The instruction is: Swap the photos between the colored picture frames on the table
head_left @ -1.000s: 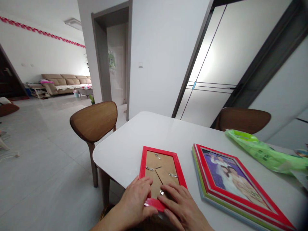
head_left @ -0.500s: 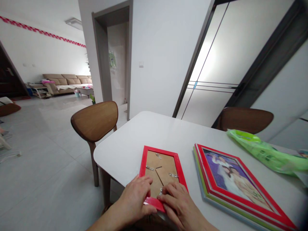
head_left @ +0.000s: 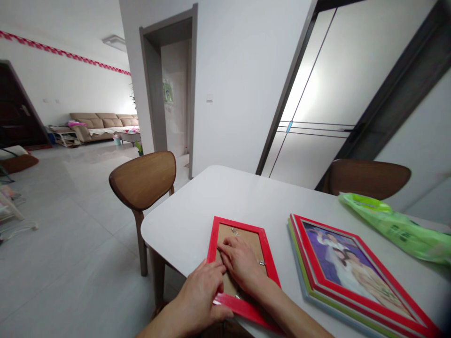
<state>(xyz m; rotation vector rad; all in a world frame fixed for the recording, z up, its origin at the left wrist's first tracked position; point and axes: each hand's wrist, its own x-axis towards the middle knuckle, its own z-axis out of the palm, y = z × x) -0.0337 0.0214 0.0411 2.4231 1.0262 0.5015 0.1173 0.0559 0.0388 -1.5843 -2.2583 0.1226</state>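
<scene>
A red picture frame (head_left: pixel 269 258) lies face down on the white table (head_left: pixel 211 206), its brown backing board and small metal clips showing. My left hand (head_left: pixel 204 293) grips the frame's near left corner, thumb over the red edge and fingers on the board. My right hand (head_left: pixel 241 260) lies flat across the backing board with fingers stretched toward the left side clip. To the right sits a stack of several coloured frames (head_left: pixel 352 277), the top one red with a photo of two people, face up.
A green plastic bag (head_left: pixel 398 227) lies at the table's far right. Brown wooden chairs stand at the left corner (head_left: pixel 143 180) and behind the table (head_left: pixel 366 176). Beyond are a doorway, tiled floor and a sofa (head_left: pixel 102 122).
My right hand moved from the frame's near edge up across the backing board toward the left clip. The left hand kept its hold on the corner. The camera shifted slightly.
</scene>
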